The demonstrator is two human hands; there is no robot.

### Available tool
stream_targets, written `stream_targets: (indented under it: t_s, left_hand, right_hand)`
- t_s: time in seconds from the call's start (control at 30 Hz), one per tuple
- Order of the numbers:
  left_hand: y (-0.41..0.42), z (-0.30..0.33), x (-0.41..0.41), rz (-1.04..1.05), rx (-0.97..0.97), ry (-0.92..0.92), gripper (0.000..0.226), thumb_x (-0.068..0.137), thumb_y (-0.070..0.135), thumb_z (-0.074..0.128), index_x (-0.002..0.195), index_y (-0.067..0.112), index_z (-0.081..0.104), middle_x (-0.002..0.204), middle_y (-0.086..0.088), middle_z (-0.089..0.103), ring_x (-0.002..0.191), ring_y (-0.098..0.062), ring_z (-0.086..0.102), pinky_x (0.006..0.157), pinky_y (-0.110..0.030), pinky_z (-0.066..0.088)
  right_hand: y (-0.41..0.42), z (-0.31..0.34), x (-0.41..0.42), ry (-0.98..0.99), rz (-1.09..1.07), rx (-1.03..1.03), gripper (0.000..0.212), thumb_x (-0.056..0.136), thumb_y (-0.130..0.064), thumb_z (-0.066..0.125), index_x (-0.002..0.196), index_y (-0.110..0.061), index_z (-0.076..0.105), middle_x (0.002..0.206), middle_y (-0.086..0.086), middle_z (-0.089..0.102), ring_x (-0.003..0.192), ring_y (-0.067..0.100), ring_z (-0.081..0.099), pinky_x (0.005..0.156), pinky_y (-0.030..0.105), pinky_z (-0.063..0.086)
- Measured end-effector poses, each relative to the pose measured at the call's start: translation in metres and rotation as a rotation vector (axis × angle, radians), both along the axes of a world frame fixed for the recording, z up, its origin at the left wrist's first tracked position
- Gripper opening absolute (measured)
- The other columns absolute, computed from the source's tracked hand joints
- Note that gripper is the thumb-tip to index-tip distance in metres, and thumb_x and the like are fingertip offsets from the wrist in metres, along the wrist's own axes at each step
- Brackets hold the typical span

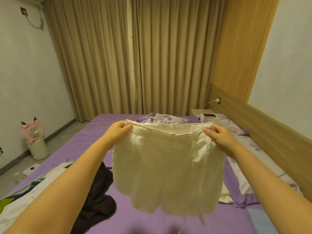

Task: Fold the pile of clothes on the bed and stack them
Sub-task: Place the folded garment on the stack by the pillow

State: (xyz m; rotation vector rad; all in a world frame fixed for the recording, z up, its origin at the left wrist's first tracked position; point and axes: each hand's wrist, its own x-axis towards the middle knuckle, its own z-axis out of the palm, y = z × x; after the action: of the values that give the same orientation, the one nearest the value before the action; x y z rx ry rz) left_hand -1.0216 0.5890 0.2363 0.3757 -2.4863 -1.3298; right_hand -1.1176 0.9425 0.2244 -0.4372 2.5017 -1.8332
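Observation:
A pair of cream-white shorts [165, 169] hangs spread out in the air above the purple bed [87, 137]. My left hand [118, 130] pinches the left end of the elastic waistband and my right hand [219, 135] pinches the right end. The drawstrings dangle down the right side. Under my left arm a dark garment [98, 200] lies crumpled on the sheet. A white garment with green and black print [33, 191] lies at the bed's left edge. Part of another pale piece [225, 195] shows behind the shorts on the right.
A crumpled purple floral blanket [162, 118] lies at the far end of the bed, with a pillow [236, 129] and a phone [209, 115] at the far right. A wooden headboard [270, 125] runs along the right. A pink fan [34, 132] stands on the floor at left.

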Motion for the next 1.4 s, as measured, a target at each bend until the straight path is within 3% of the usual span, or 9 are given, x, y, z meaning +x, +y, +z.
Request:
stream_targets:
  t_s: [0.27,0.43,0.6,0.77,0.87,0.97,1.1,1.23,1.4]
  left_hand:
    - [0.081,-0.006,0.000,-0.065,0.239,0.091,0.016,0.093,0.022,0.048,0.083,0.013,0.056,0.078,-0.010,0.051,0.073,-0.019,0.046,0.066,-0.034,0.038]
    - [0.122,-0.015,0.003,-0.102,0.297,0.172,0.023,0.090,0.023,0.061,0.086,0.001,0.067,0.081,-0.015,0.066,0.074,-0.021,0.060,0.070,-0.041,0.051]
    - [0.123,-0.018,0.005,-0.062,0.316,0.189,0.033,0.094,0.029,0.055,0.082,0.000,0.067,0.073,-0.006,0.062,0.071,-0.017,0.055,0.066,-0.034,0.046]
    - [0.125,-0.012,0.008,-0.134,0.443,0.166,0.027,0.085,0.040,0.068,0.081,0.014,0.063,0.070,0.006,0.068,0.069,-0.010,0.065,0.059,-0.023,0.053]
    - [0.120,-0.005,0.009,-0.049,0.419,0.188,0.022,0.087,0.025,0.067,0.090,0.004,0.060,0.080,-0.006,0.063,0.074,-0.017,0.061,0.067,-0.035,0.051]
    - [0.106,0.011,0.012,-0.209,0.360,0.183,0.031,0.095,0.022,0.057,0.108,-0.006,0.058,0.094,-0.013,0.059,0.086,-0.022,0.058,0.083,-0.046,0.051]
    - [0.088,0.035,0.023,-0.491,0.334,0.151,0.024,0.097,0.027,0.053,0.116,0.014,0.062,0.101,-0.001,0.067,0.091,-0.011,0.065,0.083,-0.029,0.055]
    - [0.076,0.037,0.023,-0.453,0.214,0.136,0.021,0.097,0.034,0.051,0.112,0.022,0.059,0.098,0.006,0.064,0.090,-0.007,0.062,0.086,-0.028,0.053]
    - [0.059,0.013,0.020,-0.275,-0.049,0.111,0.021,0.098,0.040,0.047,0.100,0.020,0.055,0.088,0.009,0.058,0.078,-0.008,0.054,0.067,-0.021,0.044]
  right_hand:
    - [-0.060,0.003,0.037,-0.271,0.051,-0.395,0.005,0.089,-0.011,0.064,0.088,-0.006,0.063,0.078,0.007,0.065,0.067,0.017,0.063,0.058,0.029,0.054]
    - [-0.100,-0.008,0.066,-0.016,0.086,-0.244,0.029,0.083,-0.006,0.069,0.111,-0.009,0.060,0.098,0.002,0.067,0.088,0.009,0.064,0.068,0.014,0.050]
    - [-0.103,-0.017,0.081,0.068,0.037,-0.309,0.026,0.085,-0.004,0.066,0.106,-0.018,0.060,0.101,-0.006,0.067,0.099,0.010,0.064,0.081,0.020,0.052]
    - [-0.098,-0.017,0.090,0.022,0.425,-0.184,0.049,0.090,0.008,0.042,0.123,-0.023,0.061,0.117,-0.012,0.066,0.111,0.001,0.060,0.093,0.021,0.049]
    - [-0.087,-0.016,0.087,0.019,0.331,-0.304,0.049,0.086,0.013,0.041,0.105,-0.022,0.069,0.105,-0.005,0.071,0.102,0.008,0.065,0.083,0.025,0.053]
    - [-0.071,-0.021,0.072,0.097,0.021,-0.340,0.032,0.088,0.002,0.057,0.110,-0.020,0.066,0.112,-0.004,0.067,0.111,0.016,0.059,0.090,0.028,0.050]
    - [-0.060,-0.023,0.054,-0.066,0.213,-0.313,0.077,0.082,-0.035,0.070,0.147,-0.021,0.031,0.147,-0.006,0.038,0.137,0.012,0.035,0.110,0.035,0.033]
    - [-0.061,-0.015,0.050,-0.139,0.326,-0.404,0.060,0.073,-0.032,0.075,0.127,-0.012,0.055,0.118,0.008,0.067,0.105,0.021,0.066,0.088,0.035,0.054]
    - [-0.064,-0.013,0.048,-0.080,0.263,-0.262,0.032,0.078,-0.024,0.075,0.108,-0.015,0.066,0.099,0.001,0.073,0.087,0.015,0.071,0.072,0.028,0.058]
